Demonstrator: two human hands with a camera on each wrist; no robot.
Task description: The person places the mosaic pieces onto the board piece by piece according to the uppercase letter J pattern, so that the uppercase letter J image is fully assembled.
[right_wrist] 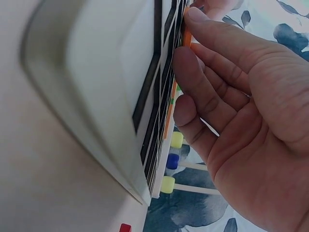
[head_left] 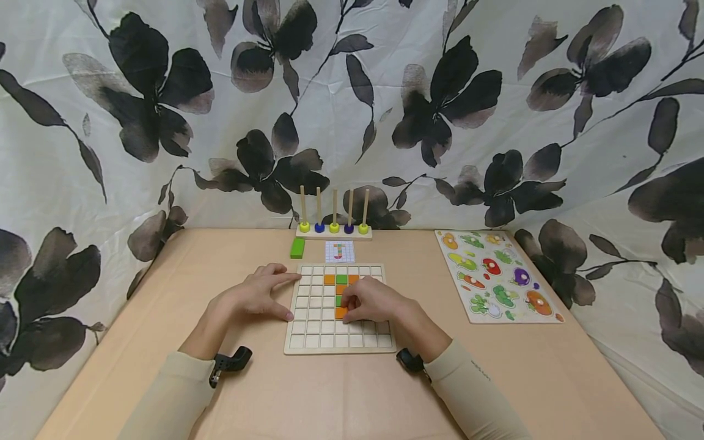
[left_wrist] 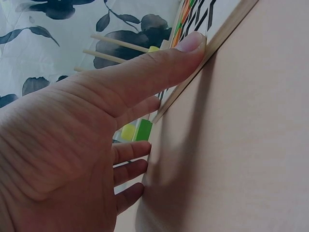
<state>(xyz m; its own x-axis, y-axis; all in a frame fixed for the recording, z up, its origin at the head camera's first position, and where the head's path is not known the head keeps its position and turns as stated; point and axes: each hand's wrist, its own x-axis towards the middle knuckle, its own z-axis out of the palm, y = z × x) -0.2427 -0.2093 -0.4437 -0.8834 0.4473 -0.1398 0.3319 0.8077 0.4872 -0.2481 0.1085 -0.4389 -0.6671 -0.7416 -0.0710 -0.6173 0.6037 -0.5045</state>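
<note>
A pale wooden grid board [head_left: 313, 343] lies flat in the middle of the table. Orange and green square tiles fill part of its top row and a column below. My right hand [head_left: 376, 299] is over the right half of the board, its thumb and fingertips pinching an orange tile [head_left: 340, 313] at the bottom of that column; the same orange tile [right_wrist: 186, 29] shows edge-on in the right wrist view. At the board's left edge my left hand [head_left: 254, 294] rests with fingers extended, thumb and index finger touching the rim. The left thumb [left_wrist: 178, 58] lies along that edge.
Behind the board lies a pattern card [head_left: 330, 252] with a small coloured figure. A green block [head_left: 297, 248] is to its left. Farther back stands a peg rack [head_left: 324, 234] with yellow and blue beads. A vegetable puzzle board [head_left: 478, 296] lies at the right.
</note>
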